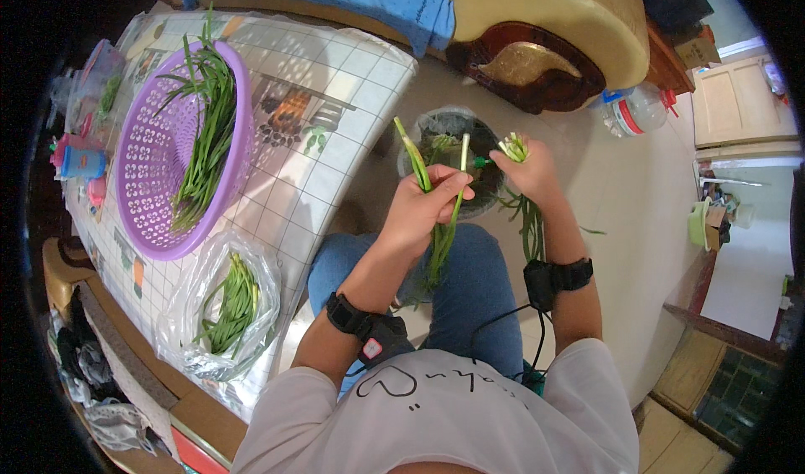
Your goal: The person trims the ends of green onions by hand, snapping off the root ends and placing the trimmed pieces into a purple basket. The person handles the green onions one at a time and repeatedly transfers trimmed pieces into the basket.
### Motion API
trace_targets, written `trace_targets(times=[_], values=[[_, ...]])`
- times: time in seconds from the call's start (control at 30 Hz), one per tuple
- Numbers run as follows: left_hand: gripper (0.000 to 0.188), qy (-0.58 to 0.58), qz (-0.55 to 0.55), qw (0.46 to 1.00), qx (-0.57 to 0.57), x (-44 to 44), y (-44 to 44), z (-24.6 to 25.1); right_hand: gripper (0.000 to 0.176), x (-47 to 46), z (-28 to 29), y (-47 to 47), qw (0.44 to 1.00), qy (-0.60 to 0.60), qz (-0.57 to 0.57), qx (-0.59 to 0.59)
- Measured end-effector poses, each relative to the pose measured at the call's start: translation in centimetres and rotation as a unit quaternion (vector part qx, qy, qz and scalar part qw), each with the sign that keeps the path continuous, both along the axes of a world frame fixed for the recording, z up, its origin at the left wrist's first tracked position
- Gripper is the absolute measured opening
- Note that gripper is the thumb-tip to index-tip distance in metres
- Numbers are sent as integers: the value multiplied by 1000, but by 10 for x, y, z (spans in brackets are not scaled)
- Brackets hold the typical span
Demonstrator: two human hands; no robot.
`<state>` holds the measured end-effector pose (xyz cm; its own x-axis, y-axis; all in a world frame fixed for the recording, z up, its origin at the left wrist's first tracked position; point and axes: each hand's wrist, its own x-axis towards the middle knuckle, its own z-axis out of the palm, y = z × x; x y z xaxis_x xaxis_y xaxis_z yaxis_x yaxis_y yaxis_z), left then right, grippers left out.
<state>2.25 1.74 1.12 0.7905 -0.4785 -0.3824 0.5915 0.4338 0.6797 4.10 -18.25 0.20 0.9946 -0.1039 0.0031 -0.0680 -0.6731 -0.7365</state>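
Note:
In my left hand (pixel 420 205) are a few green stalks with long leaves (pixel 443 248), their tips rising past the fingers and their lower ends hanging over my knees. One upright stalk (pixel 465 150) has a whitish cut-looking end. My right hand (pixel 531 171) grips a bunch of garlic chives (pixel 514 148), pale stem ends up and green leaves trailing below the wrist. Beyond both hands, on the floor, stands a bin with a dark plastic liner (pixel 487 207), holding some green scraps (pixel 440 144).
On the tiled-pattern tablecloth (pixel 302 178) at left, a purple plastic colander (pixel 151 222) holds long green chives (pixel 214 134). Nearer lies a clear plastic bag (pixel 182 310) with more greens (pixel 236 314). A wooden sofa arm (pixel 553 9) and a plastic bottle (pixel 644 110) stand beyond, right.

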Motion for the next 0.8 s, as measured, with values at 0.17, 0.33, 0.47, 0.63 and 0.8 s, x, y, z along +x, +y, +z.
trace_targets(times=[0.17, 0.33, 0.47, 0.63, 0.8], values=[[14, -37, -1, 999, 12, -3, 0, 1, 20, -10, 40, 18, 965, 104, 22, 240], [15, -107, -2, 993, 39, -6, -4, 1, 16, -11, 49, 49, 920, 140, 83, 356], [20, -137, 18, 985, 101, -10, 3, 2, 18, -5, 59, 48, 955, 93, 49, 277], [24, -212, -6, 969, 126, -9, 5, 2, 13, -9, 82, 52, 954, 99, 81, 272], [22, -221, -39, 973, 60, -16, 9, 9, 12, -8, 81, 73, 946, 90, 87, 300]])
